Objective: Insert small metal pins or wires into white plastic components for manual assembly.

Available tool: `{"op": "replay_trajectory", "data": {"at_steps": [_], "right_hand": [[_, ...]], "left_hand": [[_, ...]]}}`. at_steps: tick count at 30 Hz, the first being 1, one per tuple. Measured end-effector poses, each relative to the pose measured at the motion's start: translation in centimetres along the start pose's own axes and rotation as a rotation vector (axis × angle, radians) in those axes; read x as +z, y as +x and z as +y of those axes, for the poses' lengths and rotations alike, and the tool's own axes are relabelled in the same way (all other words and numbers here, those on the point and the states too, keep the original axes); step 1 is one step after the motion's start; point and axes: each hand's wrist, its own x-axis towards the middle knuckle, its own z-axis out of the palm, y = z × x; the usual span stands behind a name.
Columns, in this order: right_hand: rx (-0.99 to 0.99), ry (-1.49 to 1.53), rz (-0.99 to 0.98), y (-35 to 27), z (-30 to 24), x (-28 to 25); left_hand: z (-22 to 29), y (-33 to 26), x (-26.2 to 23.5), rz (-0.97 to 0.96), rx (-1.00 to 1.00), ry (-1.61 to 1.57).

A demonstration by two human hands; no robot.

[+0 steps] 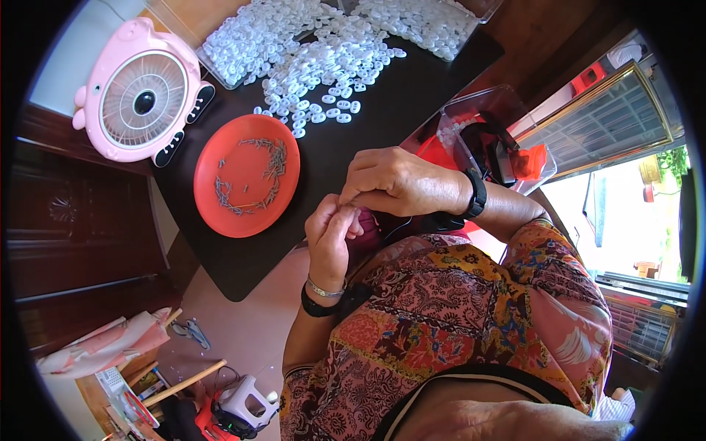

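My left hand [330,237] and my right hand [384,180] meet in front of my body, just off the near edge of the dark table [309,173]. The fingers of both are pinched together at the tips. Whatever sits between them is too small and too covered to make out. Left of my hands, a round red-orange plate [246,158] holds many small grey metal pins [276,163] in a loose ring. Beyond it lies a big heap of small white oval plastic pieces with holes [312,73], some scattered toward the plate.
A pink animal-shaped fan [143,92] stands at the table's left. Clear bins of white pieces [434,33] are at the back. A clear box [478,136] with dark and red items sits right of my right hand. A wooden stick [184,384] and a white-and-red stool-like object [246,408] are low at left.
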Motion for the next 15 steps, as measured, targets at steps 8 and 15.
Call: {"op": "replay_trajectory", "data": {"at_steps": [8,15], "right_hand": [[-0.084,-0.063,-0.060,0.39,-0.25,-0.24],[-0.053,-0.073,-0.081,0.36,-0.83,-0.54]], "left_hand": [[-0.04,-0.12,-0.28,0.001,-0.012,0.030],[-0.10,-0.11,-0.34,-0.017,-0.022,-0.038]]}}
